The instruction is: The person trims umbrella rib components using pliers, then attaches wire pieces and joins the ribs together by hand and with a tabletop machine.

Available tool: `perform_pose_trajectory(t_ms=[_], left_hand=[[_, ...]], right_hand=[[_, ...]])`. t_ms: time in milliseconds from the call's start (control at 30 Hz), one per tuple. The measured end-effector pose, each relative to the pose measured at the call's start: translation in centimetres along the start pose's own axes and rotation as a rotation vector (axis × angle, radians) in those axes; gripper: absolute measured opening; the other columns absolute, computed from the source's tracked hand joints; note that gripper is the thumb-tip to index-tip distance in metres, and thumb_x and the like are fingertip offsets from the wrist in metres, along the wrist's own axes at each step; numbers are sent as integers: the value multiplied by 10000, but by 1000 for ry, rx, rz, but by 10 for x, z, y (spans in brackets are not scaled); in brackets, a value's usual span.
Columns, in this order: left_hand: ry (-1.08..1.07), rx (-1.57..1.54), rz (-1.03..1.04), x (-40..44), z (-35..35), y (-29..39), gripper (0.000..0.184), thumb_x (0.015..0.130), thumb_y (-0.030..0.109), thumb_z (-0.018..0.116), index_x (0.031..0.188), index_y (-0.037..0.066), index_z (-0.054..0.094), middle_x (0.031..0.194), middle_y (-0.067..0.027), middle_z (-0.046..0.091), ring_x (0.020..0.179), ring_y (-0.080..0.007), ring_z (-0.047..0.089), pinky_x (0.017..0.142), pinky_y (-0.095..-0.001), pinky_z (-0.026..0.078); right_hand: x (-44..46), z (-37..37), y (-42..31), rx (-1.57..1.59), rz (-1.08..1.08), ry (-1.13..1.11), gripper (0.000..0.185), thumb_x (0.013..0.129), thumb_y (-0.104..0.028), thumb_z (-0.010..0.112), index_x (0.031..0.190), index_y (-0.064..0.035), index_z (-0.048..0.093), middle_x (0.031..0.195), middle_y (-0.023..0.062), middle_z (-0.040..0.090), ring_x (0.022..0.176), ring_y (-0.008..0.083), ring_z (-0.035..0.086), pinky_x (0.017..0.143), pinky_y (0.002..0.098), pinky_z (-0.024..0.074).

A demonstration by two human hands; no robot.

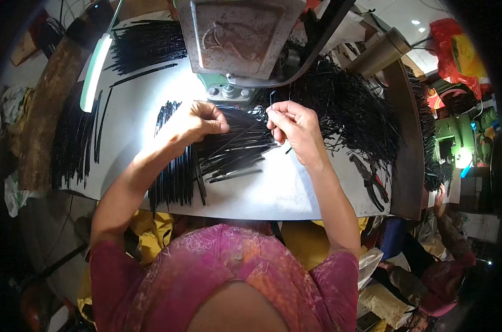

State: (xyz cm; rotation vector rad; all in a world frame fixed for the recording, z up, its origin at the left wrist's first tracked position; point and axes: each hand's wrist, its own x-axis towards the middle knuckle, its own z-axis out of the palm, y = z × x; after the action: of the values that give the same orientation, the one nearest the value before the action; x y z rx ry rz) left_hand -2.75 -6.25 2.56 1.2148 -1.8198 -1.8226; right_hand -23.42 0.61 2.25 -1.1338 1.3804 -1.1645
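Note:
My left hand is closed in a pinch above a pile of thin black strips; whatever lies between its fingertips is hidden. To its right, my right hand pinches a thin black strip, whose short end sticks up above the fingers. Beneath my left wrist, more black strips lie side by side, pointing toward my body. Just beyond both hands stands a machine with a worn metal head and a green base.
A tangled heap of black pieces covers the right side of the white table. Pliers lie near its right edge. Further strip bundles sit at the back left, below a white lamp. Another person's arm shows at far right.

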Motion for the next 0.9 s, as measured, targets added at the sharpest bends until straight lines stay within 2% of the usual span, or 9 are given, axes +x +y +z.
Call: perform_pose_trajectory(t_ms=[100, 167, 200, 233, 300, 367, 567, 633, 900], left_hand=[[185, 145, 118, -3, 5, 1, 87, 720, 136, 632, 687, 56, 619, 582, 20, 521, 491, -46, 411, 443, -195, 331], [257, 406, 372, 1, 9, -8, 155, 695, 127, 623, 775, -5, 610, 645, -104, 574, 599, -210, 538, 571, -293, 419], [276, 528, 342, -8, 17, 5, 169, 694, 147, 616, 760, -8, 606, 684, -149, 576, 618, -234, 554, 599, -321, 430], [235, 539, 291, -7, 22, 3, 176, 700, 180, 613, 755, 13, 612, 719, -143, 569, 651, -261, 559, 626, -353, 438], [296, 733, 451, -4, 35, -6, 169, 682, 153, 643, 740, 0, 602, 707, -109, 547, 642, -239, 550, 594, -318, 430], [293, 934, 331, -2, 48, -6, 166, 686, 164, 632, 764, 21, 599, 768, -111, 545, 689, -280, 554, 631, -337, 442], [313, 787, 458, 8, 43, -17, 146, 694, 141, 625, 756, 10, 612, 715, -112, 543, 663, -272, 552, 613, -340, 438], [273, 621, 387, 4, 38, -9, 142, 702, 143, 575, 742, 14, 619, 749, -147, 563, 734, -288, 569, 664, -354, 449], [112, 428, 344, -2, 31, 2, 160, 709, 119, 589, 771, -27, 607, 703, -115, 540, 630, -203, 547, 588, -319, 420]], right_hand=[[0, -2, 2, 67, 46, 29, 98, 799, -93, 546, 823, -1, 568, 646, 34, 537, 474, 44, 464, 413, 162, 354], [-2, -5, -1, 81, 32, 79, 111, 800, -109, 546, 810, -1, 570, 644, 29, 534, 471, 45, 458, 413, 162, 349], [-3, -7, -3, 84, 21, 96, 126, 799, -124, 549, 795, 0, 571, 645, 24, 532, 469, 45, 454, 417, 164, 347], [-4, -8, -2, 82, 25, 99, 126, 799, -124, 549, 795, 0, 571, 645, 24, 532, 469, 45, 454, 417, 164, 347], [-4, -8, -2, 96, 23, 108, 124, 796, -123, 554, 790, 0, 571, 641, 24, 532, 468, 47, 454, 421, 165, 348], [-4, -7, 0, 113, 26, 109, 125, 793, -125, 558, 786, -1, 571, 636, 24, 530, 467, 47, 454, 423, 165, 347], [-7, -7, -3, 99, 35, 114, 113, 793, -118, 557, 788, -6, 572, 635, 18, 530, 465, 43, 452, 418, 164, 342], [-6, -7, 1, 91, 38, 88, 111, 792, -112, 557, 801, -2, 570, 635, 19, 530, 466, 39, 451, 419, 163, 343], [-1, 6, -4, 52, 96, -24, 147, 784, -91, 570, 886, 11, 544, 638, 14, 529, 476, 24, 448, 404, 153, 339]])
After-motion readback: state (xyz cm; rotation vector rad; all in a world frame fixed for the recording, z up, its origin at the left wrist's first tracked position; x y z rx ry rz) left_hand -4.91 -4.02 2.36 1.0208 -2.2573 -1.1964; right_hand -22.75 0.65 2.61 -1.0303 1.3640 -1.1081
